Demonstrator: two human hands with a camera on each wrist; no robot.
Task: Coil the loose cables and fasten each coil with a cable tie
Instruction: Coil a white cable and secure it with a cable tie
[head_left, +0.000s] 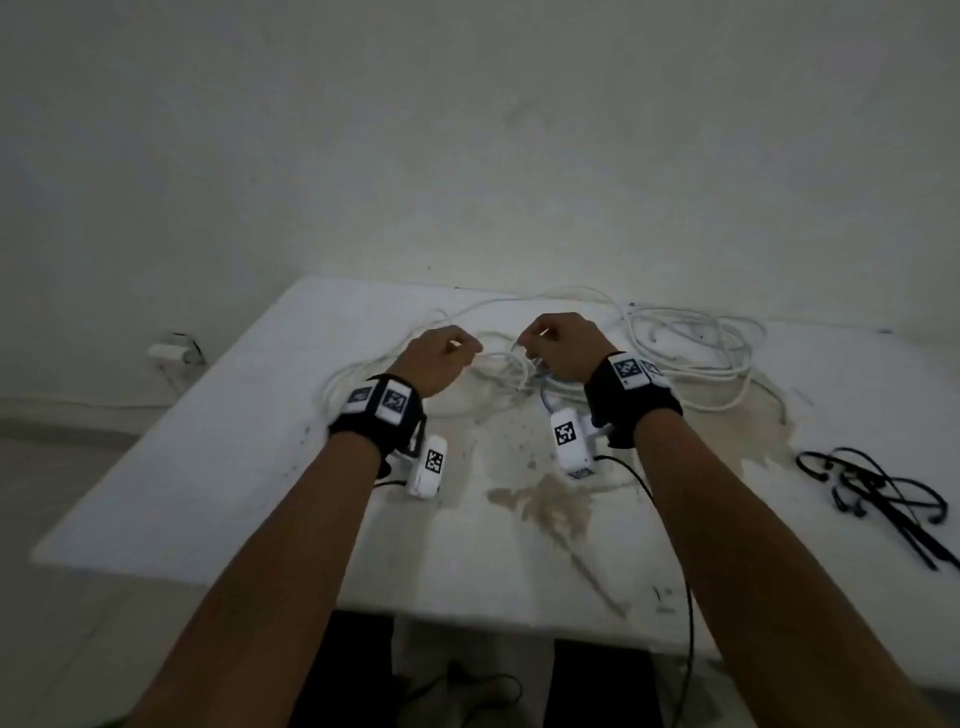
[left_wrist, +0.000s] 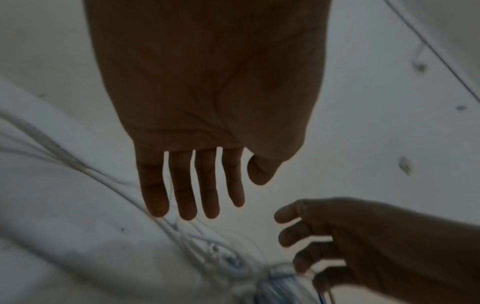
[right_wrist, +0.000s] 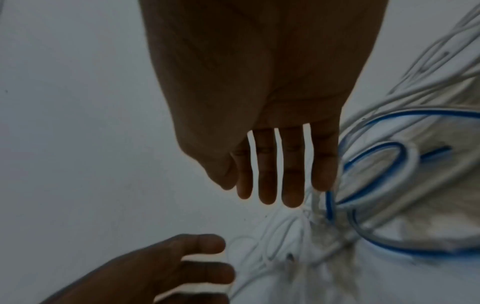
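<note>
A tangle of loose white cables (head_left: 675, 353) lies spread over the far half of the white table (head_left: 208, 441), with a blue cable (right_wrist: 376, 156) looped among them. My left hand (head_left: 441, 358) and right hand (head_left: 561, 343) hover side by side over the middle of the tangle. In the left wrist view my left hand (left_wrist: 207, 185) has straight, spread fingers and holds nothing, with white cables (left_wrist: 197, 236) just beneath. My right hand (right_wrist: 272, 174) is also flat and empty; its little finger ends right by the blue cable. A bunch of black cable ties (head_left: 883, 493) lies at the table's right.
A brownish stain (head_left: 556, 504) marks the table's middle front. A white plug or adapter (head_left: 171, 353) sits low on the wall at the left. A black wire (head_left: 685, 597) from the right wrist camera hangs over the table's front edge.
</note>
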